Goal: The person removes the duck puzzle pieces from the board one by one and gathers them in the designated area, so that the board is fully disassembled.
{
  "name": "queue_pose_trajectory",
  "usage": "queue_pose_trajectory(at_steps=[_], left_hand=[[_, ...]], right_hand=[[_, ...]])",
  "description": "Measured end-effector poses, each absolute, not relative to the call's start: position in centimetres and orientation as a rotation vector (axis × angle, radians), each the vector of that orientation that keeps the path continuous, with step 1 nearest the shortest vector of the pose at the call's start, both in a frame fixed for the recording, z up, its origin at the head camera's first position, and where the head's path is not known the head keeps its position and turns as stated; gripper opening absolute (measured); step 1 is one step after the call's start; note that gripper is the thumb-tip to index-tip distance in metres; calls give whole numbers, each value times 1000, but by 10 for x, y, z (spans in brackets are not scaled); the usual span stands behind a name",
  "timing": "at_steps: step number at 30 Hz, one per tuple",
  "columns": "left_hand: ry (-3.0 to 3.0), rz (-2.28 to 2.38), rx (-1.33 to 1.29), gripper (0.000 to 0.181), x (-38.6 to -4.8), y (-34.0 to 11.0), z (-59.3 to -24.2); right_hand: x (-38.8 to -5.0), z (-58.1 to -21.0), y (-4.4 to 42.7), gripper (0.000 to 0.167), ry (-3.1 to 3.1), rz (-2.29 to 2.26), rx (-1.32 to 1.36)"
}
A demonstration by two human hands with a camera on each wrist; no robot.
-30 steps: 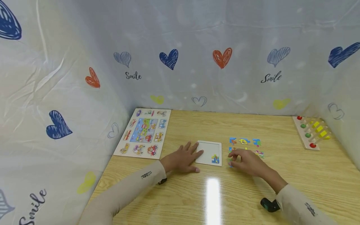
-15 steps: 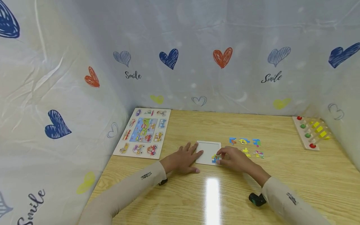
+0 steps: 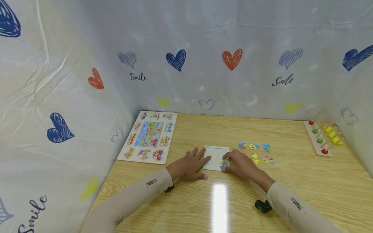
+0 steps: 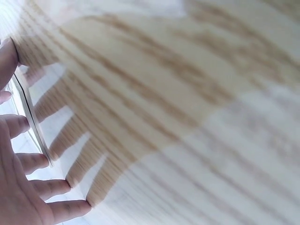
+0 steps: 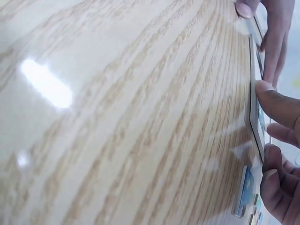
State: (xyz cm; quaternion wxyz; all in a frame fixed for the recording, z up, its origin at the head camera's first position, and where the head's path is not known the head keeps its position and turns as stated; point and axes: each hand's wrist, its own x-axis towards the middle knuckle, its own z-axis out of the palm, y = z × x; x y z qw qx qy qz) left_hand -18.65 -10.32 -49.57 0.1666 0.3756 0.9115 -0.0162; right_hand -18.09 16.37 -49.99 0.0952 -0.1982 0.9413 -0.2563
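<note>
A square white puzzle tray (image 3: 212, 158) lies on the wooden table between the two hands. My left hand (image 3: 189, 164) rests with spread fingers over its left edge. In the left wrist view that hand (image 4: 23, 173) has its fingertips down on the tray and the tabletop. At the tray's lower right corner my right hand (image 3: 240, 164) pinches a blue and yellow puzzle piece (image 3: 223, 164) between thumb and fingers, which partly cover it. The right wrist view shows the right thumb (image 5: 277, 104) by the tray's rim, with the other fingers curled below.
To the right lie several loose jigsaw pieces, among them a yellow one (image 3: 255, 158) and a blue one (image 3: 266, 148). A picture puzzle board (image 3: 172, 129) with vehicles stands at the back left. A pegged wooden toy (image 3: 320, 145) with red and green pieces is at the far right.
My right hand has moved left from the loose pieces to the tray's lower right corner, and its fingers now press in there. My left hand has stayed on the tray.
</note>
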Motion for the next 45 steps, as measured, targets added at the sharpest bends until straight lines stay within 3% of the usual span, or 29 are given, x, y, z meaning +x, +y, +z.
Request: queue_pose_trajectory(at_steps=[30,45], left_hand=[[2604,-56,1067,82,-184,-104,-497],[2611,-100,1063,83,-185,-104,-496]], right_hand=[[-185,-504,164,36,2663,-910,-697],[-185,-505,171,14,2582,-1091,-877]])
